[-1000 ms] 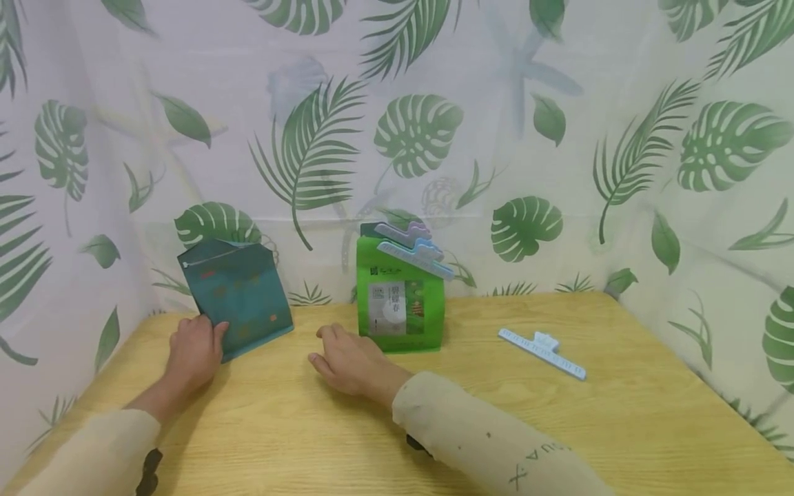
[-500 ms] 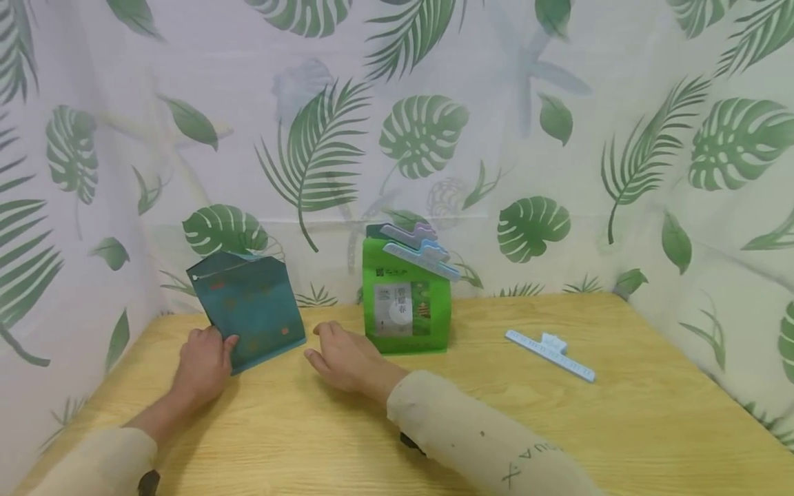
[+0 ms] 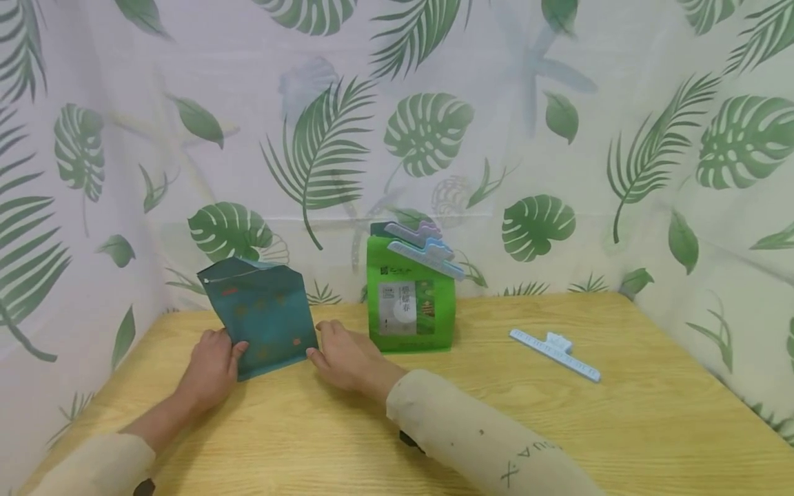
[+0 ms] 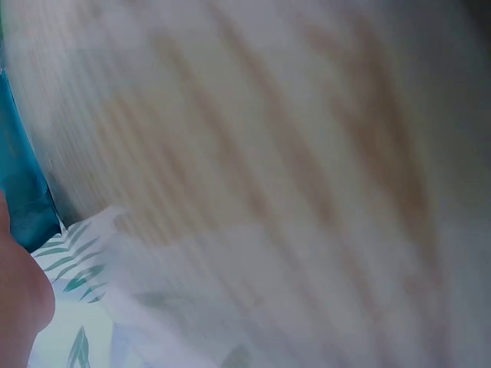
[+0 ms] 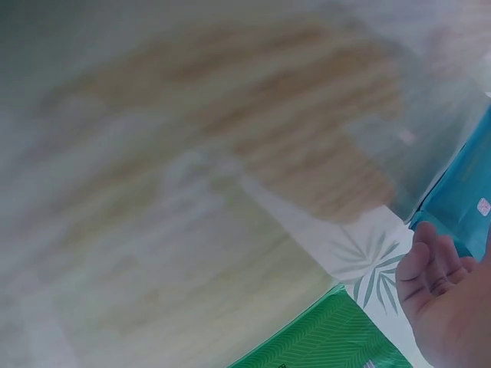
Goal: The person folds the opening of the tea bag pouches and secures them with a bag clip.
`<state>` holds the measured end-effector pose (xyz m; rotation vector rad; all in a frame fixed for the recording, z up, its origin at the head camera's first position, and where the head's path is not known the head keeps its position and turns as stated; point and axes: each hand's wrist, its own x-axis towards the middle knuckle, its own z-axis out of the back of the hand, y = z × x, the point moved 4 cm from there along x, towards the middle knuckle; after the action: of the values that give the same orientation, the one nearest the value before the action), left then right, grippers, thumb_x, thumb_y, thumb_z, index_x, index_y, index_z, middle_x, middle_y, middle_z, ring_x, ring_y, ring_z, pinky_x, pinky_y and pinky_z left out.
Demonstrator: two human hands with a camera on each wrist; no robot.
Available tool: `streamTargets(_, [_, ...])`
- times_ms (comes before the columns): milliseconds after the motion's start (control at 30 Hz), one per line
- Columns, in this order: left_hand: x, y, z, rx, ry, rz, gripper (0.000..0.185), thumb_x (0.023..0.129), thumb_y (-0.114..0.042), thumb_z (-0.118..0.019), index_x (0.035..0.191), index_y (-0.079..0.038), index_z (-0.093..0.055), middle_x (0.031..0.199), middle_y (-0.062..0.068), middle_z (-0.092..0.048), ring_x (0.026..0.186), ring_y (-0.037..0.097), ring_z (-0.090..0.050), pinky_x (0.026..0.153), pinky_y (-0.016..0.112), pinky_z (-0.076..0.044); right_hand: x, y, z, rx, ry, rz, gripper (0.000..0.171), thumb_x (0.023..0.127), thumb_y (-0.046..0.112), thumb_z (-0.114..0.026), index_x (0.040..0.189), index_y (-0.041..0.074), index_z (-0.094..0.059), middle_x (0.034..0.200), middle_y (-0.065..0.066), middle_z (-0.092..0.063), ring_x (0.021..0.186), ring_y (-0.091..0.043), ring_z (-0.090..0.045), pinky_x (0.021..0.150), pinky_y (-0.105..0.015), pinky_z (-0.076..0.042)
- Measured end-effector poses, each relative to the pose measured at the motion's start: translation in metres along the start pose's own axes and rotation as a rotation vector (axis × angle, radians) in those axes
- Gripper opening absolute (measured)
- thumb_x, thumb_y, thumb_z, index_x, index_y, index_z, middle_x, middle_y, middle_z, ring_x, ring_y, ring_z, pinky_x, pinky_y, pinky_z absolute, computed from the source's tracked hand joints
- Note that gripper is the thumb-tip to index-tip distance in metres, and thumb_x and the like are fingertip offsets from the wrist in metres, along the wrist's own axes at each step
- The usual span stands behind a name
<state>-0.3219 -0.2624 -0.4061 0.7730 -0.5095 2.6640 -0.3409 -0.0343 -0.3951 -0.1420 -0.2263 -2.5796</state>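
A teal pouch (image 3: 260, 317) stands tilted on the wooden table (image 3: 434, 427) at the left. My left hand (image 3: 225, 346) grips its lower left edge, thumb across the front. My right hand (image 3: 324, 346) lies on the table with relaxed fingers, their tips at the pouch's lower right corner. The left wrist view shows a strip of the teal pouch (image 4: 19, 184) beside my left hand (image 4: 19, 299). In the right wrist view the teal pouch (image 5: 464, 195) lies just past my loosely bent fingers (image 5: 430, 268).
A green pouch (image 3: 411, 303) stands upright just right of my right hand, with pale clips (image 3: 424, 249) clamped on its top; its corner (image 5: 330, 341) shows in the right wrist view. A loose light blue clip (image 3: 554, 353) lies on the table farther right. Leaf-print curtains close in three sides.
My left hand has slid the teal pouch rightward across the table until its lower right corner meets my right hand's fingertips. The right hand has barely moved.
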Motion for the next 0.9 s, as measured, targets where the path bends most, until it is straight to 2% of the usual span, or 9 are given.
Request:
streamTargets(167, [0.002,-0.006,0.001,-0.042,0.017,-0.03,0.018,0.101,-0.008,-0.054,0.099,0.009,-0.058,0.093,0.022,-0.063,0.085,0.035,-0.051,0.075,0.054,-0.043,0.0,-0.001,0.001,-0.013,-0.001,0.006,0.054,0.107,0.044,-0.039,0.142,0.004,-0.043,0.123,-0.009,-0.058,0.098,-0.017,-0.062,0.087,-0.031,-0.053])
streamTargets(300, [0.002,-0.009,0.001,-0.053,0.024,-0.054,0.017,0.101,-0.008,-0.054,0.099,0.008,-0.058,0.093,0.02,-0.063,0.084,0.033,-0.051,0.074,0.052,-0.043,-0.001,-0.002,0.0,-0.008,-0.005,-0.005,0.049,0.106,0.044,-0.041,0.132,0.003,-0.048,0.111,-0.007,-0.058,0.087,-0.015,-0.059,0.082,-0.03,-0.053])
streamTargets(533, [0.002,-0.009,-0.004,-0.065,0.049,-0.067,0.02,0.102,-0.009,-0.052,0.106,0.01,-0.057,0.095,0.02,-0.062,0.085,0.031,-0.049,0.077,0.048,-0.04,-0.006,-0.001,0.001,-0.011,0.001,-0.01,0.045,0.106,0.043,-0.042,0.123,0.003,-0.052,0.103,-0.006,-0.059,0.083,-0.016,-0.059,0.076,-0.03,-0.053])
streamTargets(767, [-0.001,-0.016,-0.002,-0.081,0.028,-0.098,0.018,0.101,-0.008,-0.054,0.11,0.008,-0.057,0.099,0.02,-0.064,0.083,0.027,-0.047,0.078,0.045,-0.039,-0.013,0.0,0.002,-0.067,0.018,-0.001,0.046,0.107,0.044,-0.039,0.123,0.003,-0.052,0.103,-0.006,-0.06,0.085,-0.014,-0.059,0.076,-0.029,-0.053])
streamTargets(900, [-0.005,-0.02,-0.003,-0.083,0.019,-0.128,0.018,0.101,-0.008,-0.055,0.11,0.007,-0.057,0.099,0.018,-0.065,0.083,0.025,-0.046,0.078,0.043,-0.038,-0.018,-0.003,0.002,-0.099,-0.003,0.02,0.04,0.107,0.041,-0.04,0.117,0.004,-0.054,0.097,-0.005,-0.06,0.081,-0.014,-0.06,0.068,-0.029,-0.053])
